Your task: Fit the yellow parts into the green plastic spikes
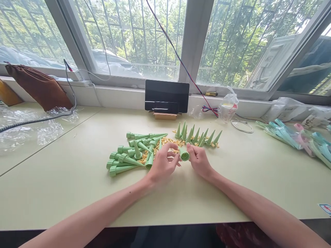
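Note:
My right hand (199, 159) is closed round a green plastic watering spike (184, 155), its hollow round end facing me. Just left of that end is my left hand (165, 162), thumb and index finger curved and apart. A small yellow piece (176, 151) shows in the gap; I cannot tell whether the fingers touch it. Behind my hands lies a pile of small yellow plastic parts (168, 140). Several green spikes with ribbed caps (121, 168) lie left of my left hand. Beyond my right hand, several green cones (198, 134) stand points up, with yellow parts at their bases.
A dark tablet (167, 94) leans on a stand at the back of the table (77, 193). Clear plastic wrap (49, 129) and a brown pouch (38, 88) are at left. A bagged cup (228, 106), a coiled white cable (242, 126) and blue and pink items (289, 134) sit at right.

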`<state>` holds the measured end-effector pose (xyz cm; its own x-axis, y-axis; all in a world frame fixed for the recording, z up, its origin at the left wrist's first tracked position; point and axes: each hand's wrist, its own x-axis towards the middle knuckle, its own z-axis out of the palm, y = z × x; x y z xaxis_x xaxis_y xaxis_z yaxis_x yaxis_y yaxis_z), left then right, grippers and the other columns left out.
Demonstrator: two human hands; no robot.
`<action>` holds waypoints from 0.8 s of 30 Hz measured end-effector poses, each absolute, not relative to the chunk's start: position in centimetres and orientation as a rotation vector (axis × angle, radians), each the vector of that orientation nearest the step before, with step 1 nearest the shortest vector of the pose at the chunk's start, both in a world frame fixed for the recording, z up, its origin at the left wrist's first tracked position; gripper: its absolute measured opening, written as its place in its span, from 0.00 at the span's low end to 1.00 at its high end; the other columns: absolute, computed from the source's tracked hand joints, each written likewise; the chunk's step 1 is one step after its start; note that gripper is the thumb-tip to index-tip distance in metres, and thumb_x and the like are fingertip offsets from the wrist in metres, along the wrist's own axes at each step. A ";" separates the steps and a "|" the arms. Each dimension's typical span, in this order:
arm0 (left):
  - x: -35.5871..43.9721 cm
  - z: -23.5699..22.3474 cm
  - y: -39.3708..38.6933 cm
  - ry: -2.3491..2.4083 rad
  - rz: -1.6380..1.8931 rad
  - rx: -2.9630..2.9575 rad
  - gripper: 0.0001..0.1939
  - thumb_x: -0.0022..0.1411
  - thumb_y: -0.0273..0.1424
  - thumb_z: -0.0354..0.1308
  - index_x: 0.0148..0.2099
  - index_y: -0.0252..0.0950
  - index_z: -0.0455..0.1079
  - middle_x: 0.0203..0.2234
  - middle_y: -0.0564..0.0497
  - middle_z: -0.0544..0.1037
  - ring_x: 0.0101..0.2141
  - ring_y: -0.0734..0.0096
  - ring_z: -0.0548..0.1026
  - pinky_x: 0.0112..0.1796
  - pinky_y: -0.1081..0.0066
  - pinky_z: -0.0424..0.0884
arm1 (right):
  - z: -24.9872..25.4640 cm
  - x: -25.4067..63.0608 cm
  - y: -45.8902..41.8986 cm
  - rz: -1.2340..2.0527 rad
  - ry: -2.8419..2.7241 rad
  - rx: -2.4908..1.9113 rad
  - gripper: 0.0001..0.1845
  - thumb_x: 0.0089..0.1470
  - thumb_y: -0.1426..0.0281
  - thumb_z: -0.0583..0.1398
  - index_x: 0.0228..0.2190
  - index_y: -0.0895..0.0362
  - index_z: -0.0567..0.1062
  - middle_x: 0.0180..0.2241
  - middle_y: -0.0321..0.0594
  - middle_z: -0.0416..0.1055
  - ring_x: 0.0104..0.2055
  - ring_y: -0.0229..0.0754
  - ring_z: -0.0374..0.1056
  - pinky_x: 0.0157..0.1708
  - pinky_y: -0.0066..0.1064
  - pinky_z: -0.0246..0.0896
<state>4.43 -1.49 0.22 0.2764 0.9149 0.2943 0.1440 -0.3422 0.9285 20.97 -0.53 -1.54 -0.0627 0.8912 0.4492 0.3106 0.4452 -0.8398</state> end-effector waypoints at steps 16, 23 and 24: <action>4.2 0.4 -1.1 0.819 0.808 1.401 0.21 0.64 0.49 0.57 0.36 0.34 0.67 0.16 0.56 0.70 0.15 0.77 0.70 0.20 0.77 0.65 | -1.6 20.9 -0.5 0.570 -1.765 -1.014 0.27 0.67 0.54 0.47 0.20 0.54 0.52 0.19 0.31 0.49 0.22 0.34 0.44 0.22 0.30 0.43; 4.3 -0.2 -1.4 0.869 0.936 1.667 0.16 0.65 0.43 0.57 0.33 0.38 0.59 0.17 0.58 0.67 0.16 0.76 0.69 0.19 0.75 0.66 | -1.5 20.6 -0.5 0.738 -1.686 -1.058 0.29 0.65 0.51 0.48 0.18 0.54 0.53 0.17 0.31 0.49 0.20 0.34 0.45 0.21 0.30 0.43; 4.3 -0.4 -1.4 0.888 0.963 1.729 0.15 0.65 0.42 0.57 0.33 0.38 0.59 0.19 0.58 0.67 0.17 0.77 0.68 0.20 0.76 0.66 | -1.5 20.6 -0.5 0.769 -1.675 -1.058 0.29 0.65 0.51 0.48 0.18 0.54 0.53 0.16 0.31 0.49 0.20 0.34 0.45 0.21 0.30 0.43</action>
